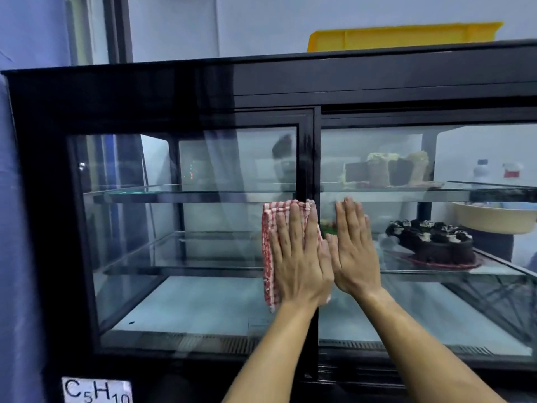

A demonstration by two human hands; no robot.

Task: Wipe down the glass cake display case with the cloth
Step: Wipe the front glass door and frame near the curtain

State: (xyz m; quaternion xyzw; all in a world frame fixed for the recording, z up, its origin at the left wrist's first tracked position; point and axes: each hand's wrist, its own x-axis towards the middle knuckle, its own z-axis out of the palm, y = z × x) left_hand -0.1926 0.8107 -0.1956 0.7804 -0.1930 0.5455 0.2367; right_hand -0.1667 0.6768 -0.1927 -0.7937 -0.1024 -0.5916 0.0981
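Left hand [299, 257], fingers straight, presses checked cloth [268, 254] on display case [174, 91] glass; right hand [353, 248] flat, apparently touching glass

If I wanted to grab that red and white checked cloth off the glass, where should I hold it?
Probably by the left edge of the cloth, coming in from the left. The left hand lies flat over its right part and presses it to the display case glass, while a strip hangs bare along the left side from top to bottom. Pinch that loose strip; the right hand blocks the other side.
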